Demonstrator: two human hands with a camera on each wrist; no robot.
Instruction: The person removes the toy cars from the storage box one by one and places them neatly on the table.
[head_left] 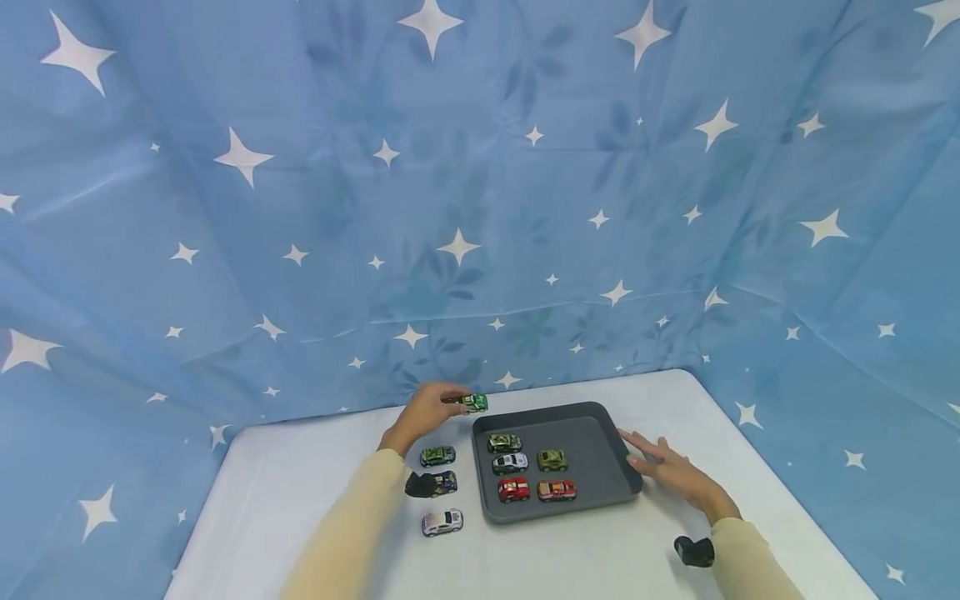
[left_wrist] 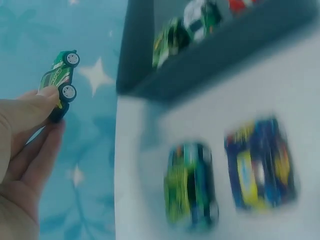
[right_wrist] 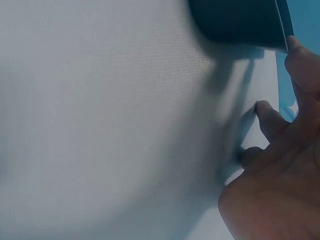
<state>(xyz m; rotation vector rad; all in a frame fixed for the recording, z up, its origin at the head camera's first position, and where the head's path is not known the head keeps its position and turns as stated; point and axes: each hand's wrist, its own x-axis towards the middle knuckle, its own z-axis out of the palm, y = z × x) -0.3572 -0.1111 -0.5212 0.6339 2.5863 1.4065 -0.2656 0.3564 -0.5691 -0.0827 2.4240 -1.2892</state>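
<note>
My left hand (head_left: 429, 410) pinches a green toy car (head_left: 474, 403) between thumb and fingers, raised near the far left corner of the grey tray (head_left: 603, 483). In the left wrist view that toy car (left_wrist: 62, 82) points nose-up or tail-up, its wheels facing right. At the tray's right side my right hand (head_left: 671, 473) has its fingers spread; in the right wrist view one fingertip touches the tray wall (right_wrist: 240, 22). Inside the tray, on its left and middle, stand a camouflage car (head_left: 505, 443), a white-and-black car (head_left: 510, 463), an olive car (head_left: 552, 460), a red car (head_left: 513, 490) and an orange-red car (head_left: 557, 491).
Left of the tray, a green car (head_left: 438, 456), a blue car (head_left: 446, 482) and a white car (head_left: 442, 522) stand in a column on the white table (head_left: 525, 567). A black wrist camera (head_left: 420, 485) partly covers the blue one. Behind hangs a starred blue curtain (head_left: 337, 208).
</note>
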